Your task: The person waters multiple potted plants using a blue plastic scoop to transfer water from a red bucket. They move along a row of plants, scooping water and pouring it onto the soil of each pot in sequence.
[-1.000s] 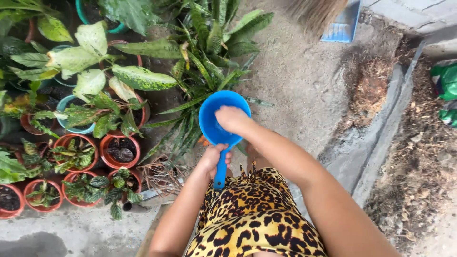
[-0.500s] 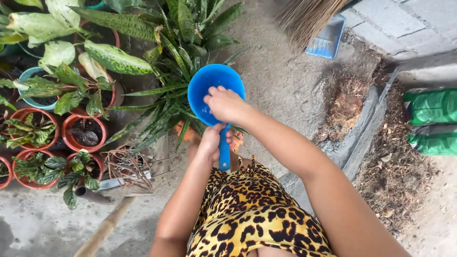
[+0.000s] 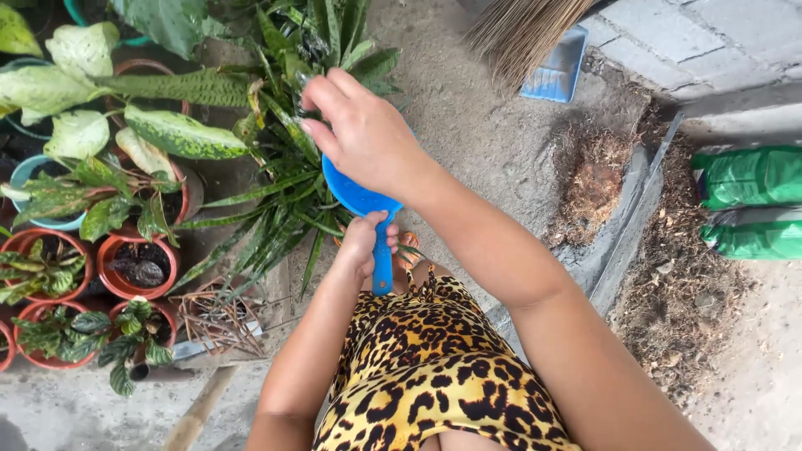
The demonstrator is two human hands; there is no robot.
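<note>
1. Red pots [image 3: 125, 267] of leafy plants crowd the ground's left edge.
2. The left hand [image 3: 363, 242] is clenched on the blue dipper [image 3: 368, 209] handle; keep it level over the long-leaved plant [image 3: 284, 209].
3. The right hand [image 3: 359, 134], fingers loosely spread, covers the bowl, hiding its contents.
4. The broom [image 3: 522, 29] is cut off at the top edge.

The person wears a sleeveless garment [image 3: 434, 376] in a leopard print, black-ringed brown spots on a yellow-tan ground, gathered in soft folds. Both arms are bare from the shoulder down, with no watch, bracelet or ring visible on the hands or wrists.
</note>
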